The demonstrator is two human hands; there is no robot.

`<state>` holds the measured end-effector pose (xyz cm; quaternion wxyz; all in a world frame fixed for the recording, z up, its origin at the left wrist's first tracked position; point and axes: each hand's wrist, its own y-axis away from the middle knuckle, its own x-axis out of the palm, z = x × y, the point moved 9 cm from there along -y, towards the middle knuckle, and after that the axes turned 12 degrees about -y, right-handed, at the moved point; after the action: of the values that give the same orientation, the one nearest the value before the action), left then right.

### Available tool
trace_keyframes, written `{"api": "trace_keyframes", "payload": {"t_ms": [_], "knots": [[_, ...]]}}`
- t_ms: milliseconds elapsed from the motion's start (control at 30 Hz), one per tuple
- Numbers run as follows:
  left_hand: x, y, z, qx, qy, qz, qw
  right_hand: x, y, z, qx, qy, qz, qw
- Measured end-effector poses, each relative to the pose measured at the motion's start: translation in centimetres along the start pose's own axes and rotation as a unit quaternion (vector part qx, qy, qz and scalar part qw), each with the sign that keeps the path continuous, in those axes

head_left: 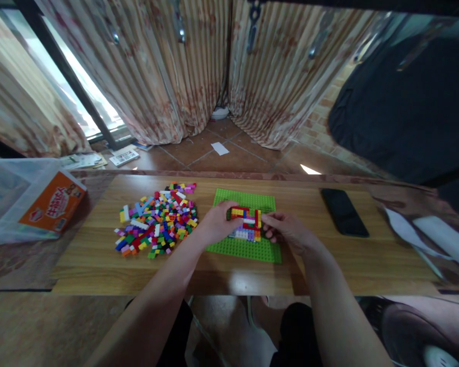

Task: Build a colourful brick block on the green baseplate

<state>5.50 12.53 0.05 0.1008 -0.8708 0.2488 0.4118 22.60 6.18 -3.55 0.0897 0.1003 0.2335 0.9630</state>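
Observation:
A green studded baseplate (245, 199) lies on a low wooden table (99, 260). On it stands a small build of coloured bricks (247, 223), red, yellow, white and orange. My left hand (216, 224) rests against the build's left side, fingers curled around its edge. My right hand (286, 232) is at the build's right side, fingertips pinched against the bricks there. What, if anything, sits between the fingertips is too small to make out. A loose heap of mixed coloured bricks (156, 219) lies to the left of the plate.
A black phone (344, 211) lies flat on the table's right part. A clear plastic bag with an orange box (51, 204) sits at the far left. White paper (424, 229) lies off the right end. Curtains hang behind, and my knees are under the front edge.

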Motion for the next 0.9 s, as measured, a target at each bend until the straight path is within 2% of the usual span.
{"api": "trace_keyframes", "payload": {"t_ms": [133, 333, 567, 733, 900], "knots": [[-0.1, 0.1, -0.1, 0.025, 0.009, 0.039, 0.999, -0.6, 0.1, -0.2, 0.002, -0.019, -0.024, 1.000], [-0.3, 0.9, -1.1, 0.063, -0.005, 0.083, 0.995, 0.2, -0.2, -0.1, -0.028, 0.014, -0.032, 0.999], [0.1, 1.3, -1.0, 0.041, -0.025, 0.056, 0.997, 0.3, -0.7, 1.1, -0.095, 0.018, -0.095, 0.991], [0.2, 1.1, -0.7, 0.034, -0.018, 0.051, 0.998, 0.2, -1.0, 1.3, -0.122, 0.053, -0.117, 0.984], [0.0, 1.0, -0.7, 0.047, -0.018, 0.047, 0.998, -1.1, -1.3, 1.5, -0.164, 0.088, -0.163, 0.969]]}}
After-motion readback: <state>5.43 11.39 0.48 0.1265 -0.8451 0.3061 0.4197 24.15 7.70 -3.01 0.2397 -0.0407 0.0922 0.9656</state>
